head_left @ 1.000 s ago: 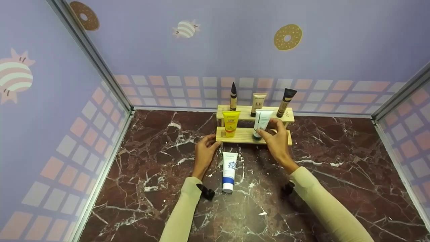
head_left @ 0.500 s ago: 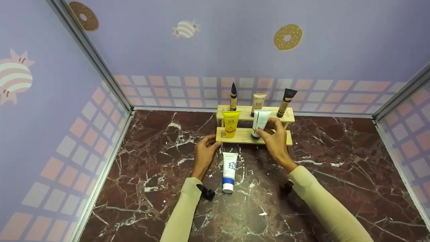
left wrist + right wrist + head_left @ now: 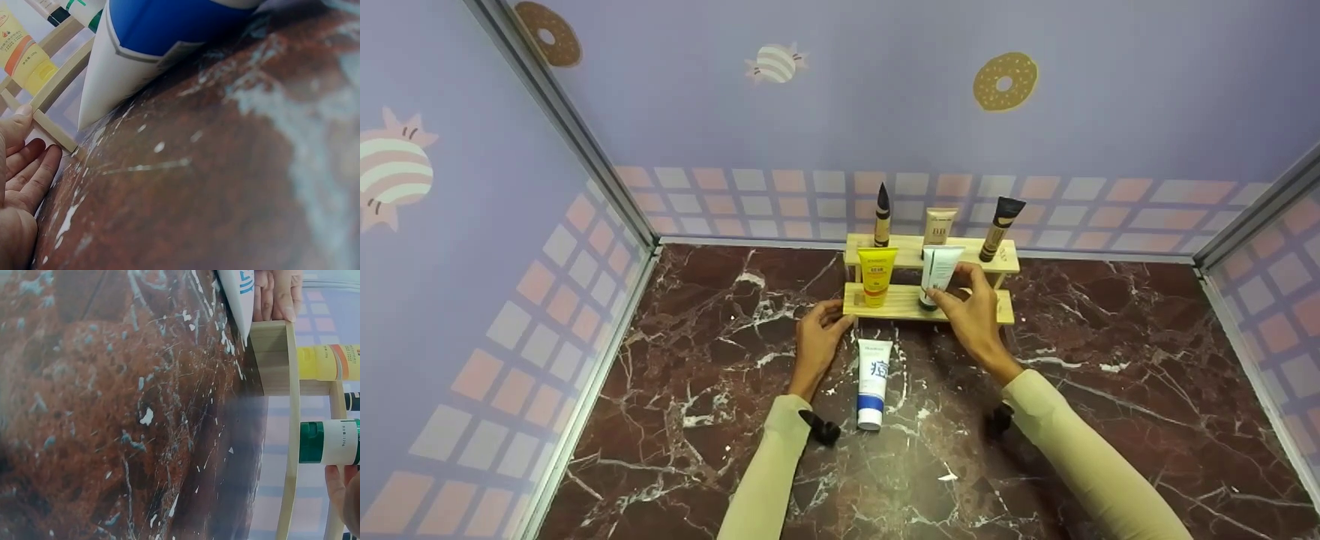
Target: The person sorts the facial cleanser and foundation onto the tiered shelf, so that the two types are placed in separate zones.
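Note:
A two-tier wooden display rack (image 3: 905,302) stands by the back wall. My right hand (image 3: 976,315) pinches a white squeeze tube (image 3: 942,264) between thumb and fingers, its dark green cap (image 3: 311,442) right at the lower board. To its left, a yellow tube (image 3: 877,276) stands cap-down on the same board. My left hand (image 3: 817,337) is at the rack's left end, thumb (image 3: 21,116) touching the front corner, the other fingers loosely extended beside it. Between my forearms, a white tube with a blue band (image 3: 873,384) lies on the table.
The upper tier carries a black pointed tube (image 3: 883,217), a beige BB tube (image 3: 938,226) and a leaning black-and-gold tube (image 3: 999,229). Behind the rack rises a patterned purple wall (image 3: 870,97). The table (image 3: 697,375) is dark red marble, walled at both sides.
The white tube with the green cap has shifted slightly left along the lower board, my right hand moving with it. My left hand stays at the rack's end.

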`<state>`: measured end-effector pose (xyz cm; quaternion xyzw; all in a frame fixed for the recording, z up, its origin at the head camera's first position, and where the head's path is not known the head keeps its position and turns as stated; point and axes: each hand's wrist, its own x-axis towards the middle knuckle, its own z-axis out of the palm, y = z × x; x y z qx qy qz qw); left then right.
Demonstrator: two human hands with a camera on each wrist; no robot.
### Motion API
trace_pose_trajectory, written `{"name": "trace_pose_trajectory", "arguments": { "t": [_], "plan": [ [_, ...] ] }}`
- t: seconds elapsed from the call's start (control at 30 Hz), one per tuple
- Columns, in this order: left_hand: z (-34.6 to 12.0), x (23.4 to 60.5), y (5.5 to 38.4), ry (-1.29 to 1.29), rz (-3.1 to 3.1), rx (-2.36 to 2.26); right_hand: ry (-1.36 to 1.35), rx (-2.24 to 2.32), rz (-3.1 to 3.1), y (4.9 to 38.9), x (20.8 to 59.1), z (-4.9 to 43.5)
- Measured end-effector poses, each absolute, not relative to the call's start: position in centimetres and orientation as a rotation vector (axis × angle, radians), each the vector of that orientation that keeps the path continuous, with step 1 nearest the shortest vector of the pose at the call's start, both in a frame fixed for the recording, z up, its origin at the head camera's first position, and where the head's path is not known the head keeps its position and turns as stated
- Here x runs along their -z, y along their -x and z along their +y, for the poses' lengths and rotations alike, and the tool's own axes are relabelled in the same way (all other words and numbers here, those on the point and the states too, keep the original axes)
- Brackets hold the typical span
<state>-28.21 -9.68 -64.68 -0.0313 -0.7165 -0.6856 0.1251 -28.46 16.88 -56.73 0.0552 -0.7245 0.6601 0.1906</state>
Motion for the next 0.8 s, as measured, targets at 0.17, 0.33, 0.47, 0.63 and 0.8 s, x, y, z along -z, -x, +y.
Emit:
{"name": "trace_pose_trajectory", "arguments": {
  "t": [0.17, 0.33, 0.47, 0.63, 0.8],
  "plan": [
    [-9.6, 64.7, 28.2, 0.104, -2.075, 2.022, -0.174, -1.855, -2.059, 28.3, 56.8, 17.0],
    [-9.7, 64.7, 28.2, 0.129, -2.061, 2.034, -0.175, -1.850, -2.099, 28.2, 56.9, 17.3],
    [-9.7, 64.7, 28.2, 0.131, -2.069, 2.013, -0.163, -1.847, -2.121, 27.7, 56.9, 17.8],
    [-9.7, 64.6, 28.3, 0.127, -2.096, 1.978, -0.118, -1.856, -2.123, 26.5, 56.9, 18.2],
    [-9.7, 64.8, 28.2, 0.130, -2.110, 1.960, -0.073, -1.816, -2.174, 25.4, 57.1, 18.6]
  ]
}}
